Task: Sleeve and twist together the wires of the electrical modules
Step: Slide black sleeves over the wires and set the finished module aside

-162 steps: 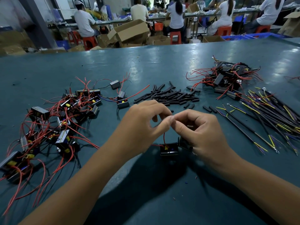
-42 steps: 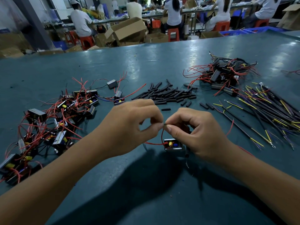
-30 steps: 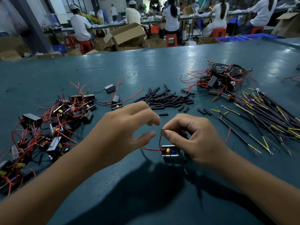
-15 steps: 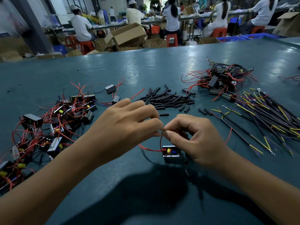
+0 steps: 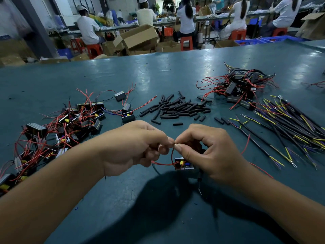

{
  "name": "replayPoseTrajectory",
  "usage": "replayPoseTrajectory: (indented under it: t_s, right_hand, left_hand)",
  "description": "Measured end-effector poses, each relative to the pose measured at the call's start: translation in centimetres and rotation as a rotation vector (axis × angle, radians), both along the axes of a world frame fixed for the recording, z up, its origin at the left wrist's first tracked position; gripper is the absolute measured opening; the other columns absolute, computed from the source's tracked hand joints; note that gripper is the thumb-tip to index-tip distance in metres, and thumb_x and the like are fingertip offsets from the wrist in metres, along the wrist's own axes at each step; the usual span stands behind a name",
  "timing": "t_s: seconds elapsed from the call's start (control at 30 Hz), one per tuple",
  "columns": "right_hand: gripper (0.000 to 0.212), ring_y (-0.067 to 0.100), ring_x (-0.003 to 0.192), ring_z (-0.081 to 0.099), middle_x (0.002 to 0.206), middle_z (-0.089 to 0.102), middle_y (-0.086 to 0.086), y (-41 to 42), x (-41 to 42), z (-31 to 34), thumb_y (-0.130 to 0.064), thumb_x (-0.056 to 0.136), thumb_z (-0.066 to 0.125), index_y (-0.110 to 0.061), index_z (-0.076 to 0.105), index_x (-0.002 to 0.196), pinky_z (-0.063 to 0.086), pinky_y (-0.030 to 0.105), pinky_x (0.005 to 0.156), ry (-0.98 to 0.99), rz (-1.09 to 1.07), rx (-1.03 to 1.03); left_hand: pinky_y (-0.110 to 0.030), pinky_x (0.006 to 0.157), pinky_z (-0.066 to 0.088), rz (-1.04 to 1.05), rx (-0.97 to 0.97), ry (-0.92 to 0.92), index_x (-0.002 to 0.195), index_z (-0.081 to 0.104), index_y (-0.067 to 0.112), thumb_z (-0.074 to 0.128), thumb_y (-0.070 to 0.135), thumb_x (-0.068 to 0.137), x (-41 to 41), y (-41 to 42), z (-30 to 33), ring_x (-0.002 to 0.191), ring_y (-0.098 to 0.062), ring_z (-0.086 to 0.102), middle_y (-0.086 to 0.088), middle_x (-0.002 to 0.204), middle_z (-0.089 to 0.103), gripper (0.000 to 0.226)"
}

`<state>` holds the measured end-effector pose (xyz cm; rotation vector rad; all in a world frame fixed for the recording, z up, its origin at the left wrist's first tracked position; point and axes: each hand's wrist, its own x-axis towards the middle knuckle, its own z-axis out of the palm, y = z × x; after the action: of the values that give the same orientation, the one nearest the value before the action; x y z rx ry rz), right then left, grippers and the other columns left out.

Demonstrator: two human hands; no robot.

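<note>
Small black electrical module [image 5: 184,163] low over the blue-green bench [image 5: 123,199], between the two wrists, open face up showing yellow and blue parts, long axis running left to right. Red wire [image 5: 172,154] rising from its left end in a tight arc up to the fingertips, a second red strand trailing leftward under the left hand. Left hand [image 5: 139,147] knuckles up, grip closed, thumb and forefinger pinching the wire tip from the left. Right hand [image 5: 209,152] likewise closed, thumb and forefinger pinching the same wire tip from the right, remaining fingers curled above the module; whether those also touch it, cannot tell. Fingertips of both hands meeting nearly nose to nose just above the module. Beyond the hands, a loose scatter of short black sleeves [image 5: 177,107], mostly lying left to right. Far left, a heap of modules with red wires [image 5: 61,127]; far right at the back, another such heap [image 5: 241,87]; nearer on the right, a fan of black leads with yellow and purple ends [image 5: 290,127], pointing toward the lower right. Past the bench edge, seated workers [image 5: 88,29] and an open cardboard box [image 5: 139,38].
</note>
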<state>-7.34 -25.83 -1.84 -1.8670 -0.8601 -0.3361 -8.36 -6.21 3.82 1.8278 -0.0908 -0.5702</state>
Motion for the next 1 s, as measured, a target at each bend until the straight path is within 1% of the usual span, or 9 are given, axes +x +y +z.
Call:
replayPoseTrajectory:
  t_s: [0.07,0.17,0.23,0.37,0.6,0.73,0.8,0.9,1.0]
  right_hand:
    - [0.006,0.008,0.061,0.053,0.069,0.059,-0.011,0.0,0.1,0.0,-0.016,0.086,0.069,-0.012,0.072,0.081,0.04,0.018,0.059,0.027,0.0,0.024]
    - [0.005,0.006,0.061,0.052,0.069,0.06,-0.01,-0.2,0.3,0.0,-0.017,0.086,0.069,-0.017,0.07,0.081,0.042,0.02,0.059,0.086,-0.004,0.073]
    - [0.005,0.008,0.062,0.053,0.07,0.061,-0.007,-0.3,0.3,0.0,-0.018,0.086,0.069,-0.017,0.07,0.081,0.044,0.023,0.058,0.111,-0.003,0.084]
    - [0.006,0.005,0.061,0.051,0.069,0.058,-0.015,-0.3,0.3,0.0,-0.018,0.087,0.068,-0.018,0.07,0.082,0.042,0.019,0.059,0.12,0.007,0.079]
    - [0.006,0.005,0.061,0.051,0.069,0.058,-0.015,-0.4,0.4,0.1,-0.018,0.086,0.068,-0.014,0.071,0.083,0.043,0.023,0.058,0.12,0.006,0.088]
    - [0.006,0.005,0.061,0.051,0.068,0.057,-0.014,-0.3,0.3,0.0,-0.018,0.087,0.068,-0.016,0.07,0.082,0.043,0.021,0.059,0.103,0.001,0.078]
    - [0.007,0.006,0.061,0.051,0.068,0.056,-0.014,-0.4,0.3,0.0,-0.017,0.087,0.068,-0.014,0.071,0.082,0.043,0.023,0.058,0.078,-0.01,0.067]
    - [0.007,0.008,0.061,0.052,0.068,0.057,-0.013,-0.3,0.2,0.1,-0.016,0.087,0.069,-0.011,0.071,0.082,0.042,0.022,0.058,0.024,-0.014,0.03]
    - [0.007,0.009,0.061,0.053,0.069,0.058,-0.011,-0.2,0.2,0.1,-0.016,0.087,0.069,-0.011,0.071,0.082,0.041,0.02,0.059,0.001,-0.001,0.003]
  left_hand:
    - [-0.022,0.05,0.029,-0.01,0.035,-0.174,0.073,0.065,0.015,0.065,0.016,0.093,-0.1,0.1,-0.1,0.05,-0.009,0.043,0.005,0.064,0.055,0.021]
    - [-0.014,0.06,0.041,-0.072,0.349,-0.827,0.088,0.066,0.023,0.073,0.022,0.091,-0.4,1.1,-0.6,0.063,-0.004,0.055,0.018,0.075,0.062,0.007]
    - [-0.02,0.069,0.044,-0.132,0.494,-1.145,0.093,0.067,0.022,0.073,0.024,0.09,-0.5,1.6,-0.9,0.074,-0.007,0.055,0.017,0.088,0.061,0.007]
    - [-0.044,0.072,0.053,-0.171,0.704,-1.458,0.096,0.073,0.011,0.07,0.026,0.092,-0.3,1.4,-1.5,0.084,-0.023,0.064,-0.001,0.098,0.067,0.016]
    - [-0.04,0.063,0.046,-0.22,0.823,-1.675,0.094,0.074,0.011,0.06,0.024,0.101,0.2,1.4,-1.2,0.075,-0.027,0.061,-0.004,0.096,0.069,0.02]
    - [-0.042,0.065,0.046,-0.229,0.812,-1.602,0.091,0.072,0.013,0.058,0.025,0.1,0.1,1.1,-1.0,0.077,-0.026,0.061,0.0,0.093,0.067,0.02]
    - [-0.038,0.069,0.046,-0.215,0.705,-1.419,0.089,0.068,0.017,0.06,0.026,0.097,0.0,0.9,-1.1,0.077,-0.018,0.058,0.01,0.088,0.062,0.014]
    - [-0.017,0.058,0.035,-0.145,0.316,-0.787,0.078,0.061,0.02,0.065,0.024,0.092,-0.1,0.5,-1.1,0.06,-0.003,0.043,0.015,0.068,0.051,0.015]
    - [-0.021,0.05,0.028,0.016,-0.067,-0.126,0.068,0.061,0.017,0.061,0.014,0.09,-0.3,-0.2,-1.0,0.052,-0.011,0.036,-0.001,0.065,0.047,0.022]
